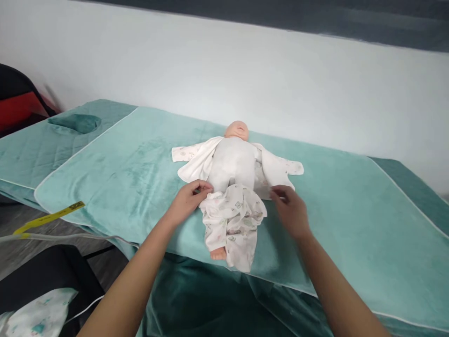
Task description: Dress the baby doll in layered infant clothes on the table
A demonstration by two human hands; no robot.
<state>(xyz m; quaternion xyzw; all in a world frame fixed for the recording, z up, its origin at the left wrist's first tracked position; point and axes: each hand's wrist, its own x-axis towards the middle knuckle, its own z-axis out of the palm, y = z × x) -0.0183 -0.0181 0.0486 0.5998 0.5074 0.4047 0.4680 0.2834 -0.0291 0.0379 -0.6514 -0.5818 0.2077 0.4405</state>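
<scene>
The doll (233, 159) is laid face up on the bed (333, 210), its long axis run from the far edge, by the wall (280, 93), to the near edge; the head is set by the far edge and the legs are pointed at the near one. The trousers (242, 206) are worn over the legs, the waist bunched below the belly, with a foot (218, 253) left bare at the left hem. The waist is met at its left corner by the left hand (187, 200), whose grip appears pinched on the cloth, thumb against forefinger. From this grip, the rest of the waist is spread toward the bed's right end. The right hand (291, 210) is held just apart from the waist's other side, so the left is the nearer; its fingers are curled beside the lower hem of the open shirt (278, 166), and whether any cloth is grasped there cannot be told. Dark characters are borne by the yellow tape (49, 218) at the left of the near edge, but they cannot be read. No brand or label can be made out on the clothes.
</scene>
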